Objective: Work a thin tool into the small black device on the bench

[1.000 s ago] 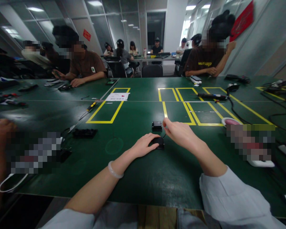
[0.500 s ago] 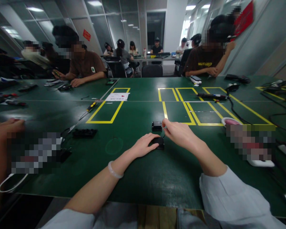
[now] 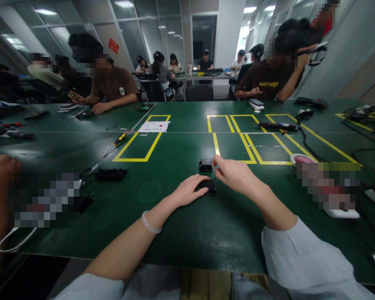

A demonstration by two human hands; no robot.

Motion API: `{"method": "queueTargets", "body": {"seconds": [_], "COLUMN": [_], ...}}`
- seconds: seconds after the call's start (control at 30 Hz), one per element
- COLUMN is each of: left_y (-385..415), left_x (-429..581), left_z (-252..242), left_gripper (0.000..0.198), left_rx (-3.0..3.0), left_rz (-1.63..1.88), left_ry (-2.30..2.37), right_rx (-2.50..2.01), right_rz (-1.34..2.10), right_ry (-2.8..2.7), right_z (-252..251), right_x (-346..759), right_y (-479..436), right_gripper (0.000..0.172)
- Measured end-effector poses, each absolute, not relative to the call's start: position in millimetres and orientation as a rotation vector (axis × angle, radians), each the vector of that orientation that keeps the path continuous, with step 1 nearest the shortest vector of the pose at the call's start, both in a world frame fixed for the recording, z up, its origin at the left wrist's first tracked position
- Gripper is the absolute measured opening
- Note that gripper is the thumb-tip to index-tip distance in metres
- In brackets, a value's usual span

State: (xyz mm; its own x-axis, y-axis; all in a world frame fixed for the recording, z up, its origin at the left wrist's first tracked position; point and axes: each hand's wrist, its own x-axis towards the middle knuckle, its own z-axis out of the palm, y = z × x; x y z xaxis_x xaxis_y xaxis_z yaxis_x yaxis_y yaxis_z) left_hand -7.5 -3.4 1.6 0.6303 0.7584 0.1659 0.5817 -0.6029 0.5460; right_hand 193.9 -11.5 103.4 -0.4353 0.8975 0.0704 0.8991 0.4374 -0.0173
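On the green table (image 3: 171, 233), my left hand (image 3: 189, 190) has its fingers wrapped round the side of a small black device (image 3: 210, 187). Above and to the right of it, my right hand (image 3: 231, 170) is closed in a pinch, with a thin dark piece pointing down from its fingers toward the device. Just beyond the device, a second small black box (image 3: 205, 164) lies close to my right fingertips. A pale bracelet (image 3: 150, 223) circles my left wrist.
A yellow-black screwdriver (image 3: 120, 139), a black part (image 3: 111, 174) and a paper (image 3: 153, 126) lie to the left. A black tool (image 3: 278, 126) with a cable and a white tray (image 3: 343, 213) are at right. Another person's hand (image 3: 3, 168) is at far left.
My hands have barely moved. The far-left hand shifted slightly left. Across the table at right, the person lowered one hand to the table, and a dark looped object now shows by the raised hand.
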Motion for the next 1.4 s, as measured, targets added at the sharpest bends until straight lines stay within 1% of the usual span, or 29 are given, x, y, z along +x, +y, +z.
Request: {"method": "queueTargets", "body": {"seconds": [0.17,0.33,0.8,1.4], "left_y": [-4.5,-4.8,-6.1,-6.0], "left_x": [-7.1,-7.5,-6.9,-8.0], "left_z": [2.8,2.8,5.0,3.9], "left_gripper": [0.036,0.036,0.036,0.036], "left_rx": [2.403,2.401,2.401,2.390], "left_rz": [0.531,0.526,0.523,0.529], "left_ry": [1.066,1.075,1.068,1.066], "right_rx": [-1.647,-1.598,-1.627,-1.658], "right_rz": [-0.055,-0.021,-0.021,-0.021], "right_ry": [-2.630,-2.607,-2.607,-2.606], "right_z": [104.3,102.8,105.2,107.0], "right_x": [195.4,196.9,197.9,198.4], "right_y": [-11.9,-10.9,-12.2,-12.1], "right_gripper": [0.021,0.017,0.016,0.019]}}
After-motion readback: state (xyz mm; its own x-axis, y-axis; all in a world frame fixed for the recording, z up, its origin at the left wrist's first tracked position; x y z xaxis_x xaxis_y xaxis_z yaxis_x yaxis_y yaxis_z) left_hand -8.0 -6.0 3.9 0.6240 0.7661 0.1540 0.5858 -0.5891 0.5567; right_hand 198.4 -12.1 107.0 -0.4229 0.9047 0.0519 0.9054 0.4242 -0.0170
